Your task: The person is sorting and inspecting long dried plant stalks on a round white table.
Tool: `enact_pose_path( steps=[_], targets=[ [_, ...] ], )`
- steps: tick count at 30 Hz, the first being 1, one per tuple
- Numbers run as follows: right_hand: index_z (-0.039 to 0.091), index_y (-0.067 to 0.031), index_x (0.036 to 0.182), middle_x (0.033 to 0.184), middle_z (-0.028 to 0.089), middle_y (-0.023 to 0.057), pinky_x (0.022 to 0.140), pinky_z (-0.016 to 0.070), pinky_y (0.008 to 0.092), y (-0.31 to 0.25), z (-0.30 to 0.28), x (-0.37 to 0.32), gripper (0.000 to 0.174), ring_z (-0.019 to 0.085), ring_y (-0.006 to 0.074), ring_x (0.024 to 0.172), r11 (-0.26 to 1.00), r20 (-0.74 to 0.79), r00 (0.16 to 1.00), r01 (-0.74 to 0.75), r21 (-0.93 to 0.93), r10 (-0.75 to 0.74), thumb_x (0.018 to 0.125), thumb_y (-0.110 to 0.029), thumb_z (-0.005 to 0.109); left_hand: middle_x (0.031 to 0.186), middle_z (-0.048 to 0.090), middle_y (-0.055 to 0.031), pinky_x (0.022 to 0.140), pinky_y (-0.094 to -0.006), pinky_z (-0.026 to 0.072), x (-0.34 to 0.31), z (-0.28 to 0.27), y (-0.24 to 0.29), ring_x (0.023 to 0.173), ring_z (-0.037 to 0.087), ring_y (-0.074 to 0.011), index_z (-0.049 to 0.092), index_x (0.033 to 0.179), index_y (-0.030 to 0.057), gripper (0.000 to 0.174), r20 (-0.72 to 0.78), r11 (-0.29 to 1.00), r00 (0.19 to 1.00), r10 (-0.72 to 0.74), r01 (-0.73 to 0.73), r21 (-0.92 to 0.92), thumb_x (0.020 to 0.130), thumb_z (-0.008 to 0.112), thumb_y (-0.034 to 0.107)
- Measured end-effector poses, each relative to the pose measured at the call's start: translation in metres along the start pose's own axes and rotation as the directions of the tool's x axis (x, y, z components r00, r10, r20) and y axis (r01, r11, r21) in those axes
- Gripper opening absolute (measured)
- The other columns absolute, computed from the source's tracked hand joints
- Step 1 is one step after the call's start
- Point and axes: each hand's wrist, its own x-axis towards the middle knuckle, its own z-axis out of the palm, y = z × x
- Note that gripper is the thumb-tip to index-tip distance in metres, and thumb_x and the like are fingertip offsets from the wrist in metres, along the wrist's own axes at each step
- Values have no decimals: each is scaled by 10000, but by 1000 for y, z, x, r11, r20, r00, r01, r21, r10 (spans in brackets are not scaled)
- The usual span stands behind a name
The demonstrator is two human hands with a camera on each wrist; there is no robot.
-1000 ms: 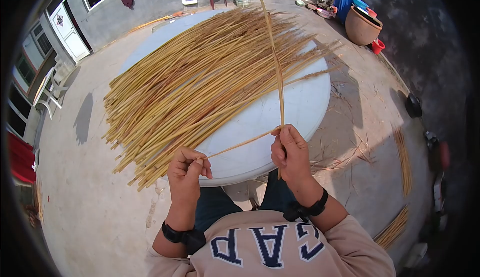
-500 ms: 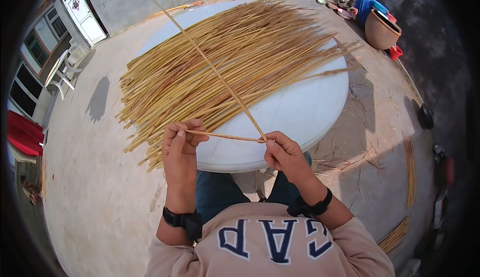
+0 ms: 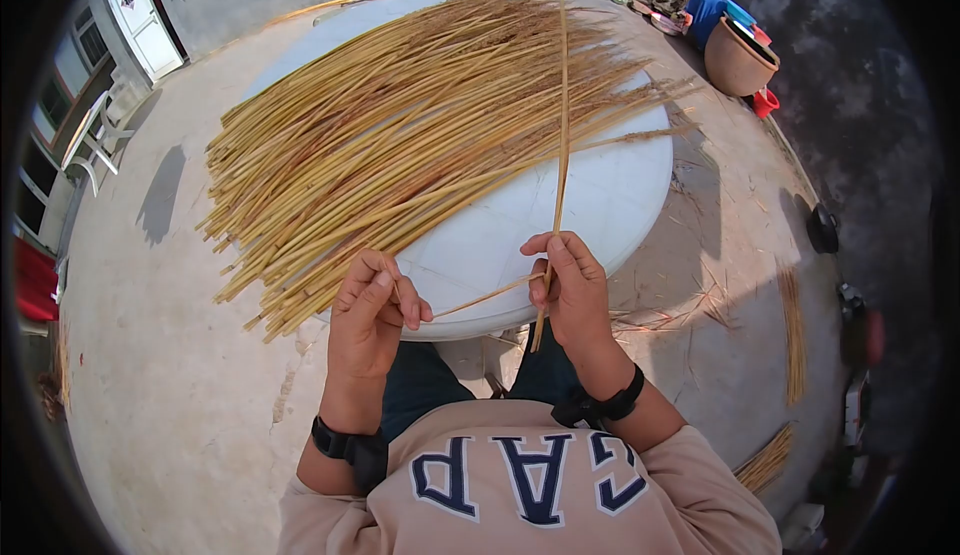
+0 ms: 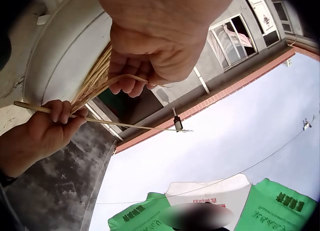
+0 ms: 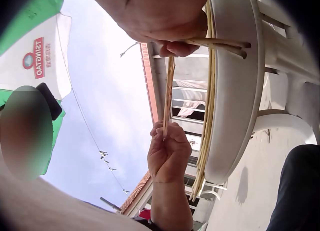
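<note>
In the head view, the right hand (image 3: 572, 290) pinches a long upright stalk (image 3: 563, 145) near its lower end, which sticks out below the fingers. A thin strip (image 3: 488, 296) runs from there across to the left hand (image 3: 372, 315), whose thumb and fingers pinch its other end. Many stalks (image 3: 400, 155) with feathery tips lie side by side on the white table (image 3: 610, 205), beyond both hands. The right wrist view shows two stalk ends (image 5: 232, 47) jutting out beside the right hand (image 5: 180, 38).
Two small stalk bundles (image 3: 793, 340) lie on the ground at the right. A large clay pot (image 3: 738, 60) and a red bucket (image 3: 765, 104) stand at the back right. A white chair (image 3: 95, 145) is at the left, near a door (image 3: 148, 30).
The long stalk first swung over to the left, then back to upright. The right hand shifted with it, and both hands still hold the strip between them. The head view moved slightly.
</note>
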Motion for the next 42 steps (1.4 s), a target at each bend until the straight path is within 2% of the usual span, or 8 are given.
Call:
enact_pose_path(
  steps=[10,18,24,27,31,34,38,42],
  targets=[
    [488,-35,906,708,537,55,378,410,203,-30,-12,2,263,546,116,457,994,-62,994,84,-75,-89,954,-271,382,550,457,-48,520,-259,436,-3,14,14,463,425,-103,463,865,39,84,40,989,999,22,-27,144,898,456,116],
    [458,-8,905,608,501,39,528,518,241,-32,-12,-1,282,622,168,580,927,-47,964,237,-291,-261,967,-251,329,524,427,-30,482,-231,406,-4,24,18,452,394,-95,459,869,46,72,-15,952,970,241,-233,200,895,449,113],
    [485,-18,870,597,499,32,600,536,291,-47,-48,16,265,633,210,611,953,-148,946,268,-140,-288,962,-235,363,551,418,-18,485,-202,380,-4,-15,55,473,380,-81,474,918,39,83,-94,923,918,385,-382,46,898,460,118],
    [514,-30,854,703,549,54,671,530,318,-52,-45,17,261,634,222,715,989,11,989,147,1,-147,956,-231,382,561,421,-20,487,-214,386,-4,-17,57,482,384,-85,469,925,30,114,-72,935,936,344,-335,117,904,471,142],
    [548,-37,874,902,575,82,780,498,335,-42,-14,20,255,588,202,894,990,184,974,117,76,-129,953,-222,390,822,592,-106,705,-299,478,-5,35,22,750,587,-166,542,1038,-18,292,161,959,976,-144,98,265,891,518,234],
    [582,-43,932,1075,542,74,904,411,333,-35,-2,20,253,491,160,1028,992,293,948,125,9,-122,950,-223,405,948,606,-103,819,-304,449,4,35,0,910,583,-175,577,1064,-2,284,273,719,962,-24,-173,673,865,562,201],
    [587,-43,974,1081,549,63,909,400,320,-26,12,19,266,501,156,991,994,316,944,107,-26,-94,946,-247,420,907,613,-44,795,-264,436,12,23,-15,865,562,-118,598,1001,1,231,141,733,948,-284,120,670,792,644,89],
    [586,-42,987,1029,567,53,876,413,297,-15,19,21,272,507,147,968,994,300,950,101,-37,-85,943,-259,429,794,610,-15,672,-230,448,14,14,-35,731,555,-86,608,928,6,205,125,783,947,-296,165,600,765,684,105]
  ],
)
